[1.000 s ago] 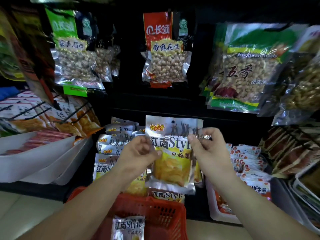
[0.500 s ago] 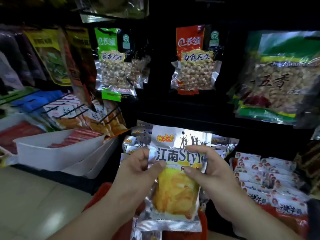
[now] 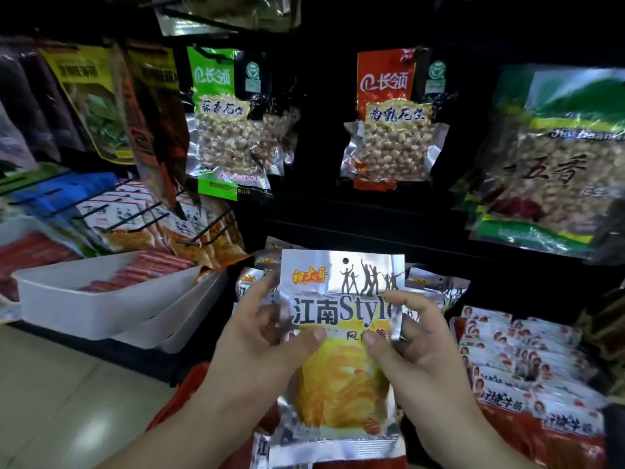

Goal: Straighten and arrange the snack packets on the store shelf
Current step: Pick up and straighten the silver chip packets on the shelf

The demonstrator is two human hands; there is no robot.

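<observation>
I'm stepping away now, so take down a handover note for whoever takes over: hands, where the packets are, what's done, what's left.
Left hand: pinches the silver snack packet by its left edge.
Right hand: pinches its right edge.
Packet: upright, label toward the camera, in front of the matching packets on the shelf.
Done: packet in hand, squared up.
Left: place it with the matching packets; another shows below, by the red basket.

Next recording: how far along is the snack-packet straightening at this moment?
Early to midway, as far as one frame tells. Done: several matching packets already sit on the shelf behind. In hand: left hand and right hand pinch one silver packet upright, off the shelf. Left: placing it, plus another packet below by the red basket.
</observation>
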